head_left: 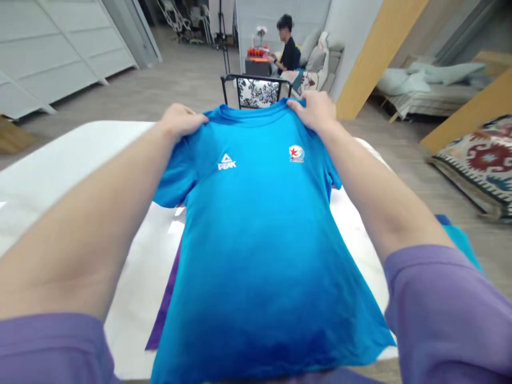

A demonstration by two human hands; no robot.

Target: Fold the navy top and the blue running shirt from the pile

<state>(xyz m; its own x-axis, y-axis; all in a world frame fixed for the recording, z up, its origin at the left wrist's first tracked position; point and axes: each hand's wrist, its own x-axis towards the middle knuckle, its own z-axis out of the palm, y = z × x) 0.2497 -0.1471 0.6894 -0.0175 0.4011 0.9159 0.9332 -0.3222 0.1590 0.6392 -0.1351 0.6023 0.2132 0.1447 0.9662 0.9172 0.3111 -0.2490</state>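
A blue short-sleeved T-shirt [256, 229] is stretched out in front of me, its collar at the far end and its hem towards my body. White PEAK lettering and a small red-and-white badge show on the chest. My left hand [182, 118] pinches the shirt at the left shoulder near the collar. At the other shoulder, my right hand [318, 109] grips the cloth with thumb and fingers. Part of a purple cloth [170, 298] shows beneath the shirt's left side; the rest of it is hidden.
Below the shirt is a white table [116, 136]. A black-framed chair [259, 92] stands beyond its far edge. Farther back a person [288, 48] sits by a sofa. Teal cloth [462, 242] lies at the right, near a patterned cushion [486, 162].
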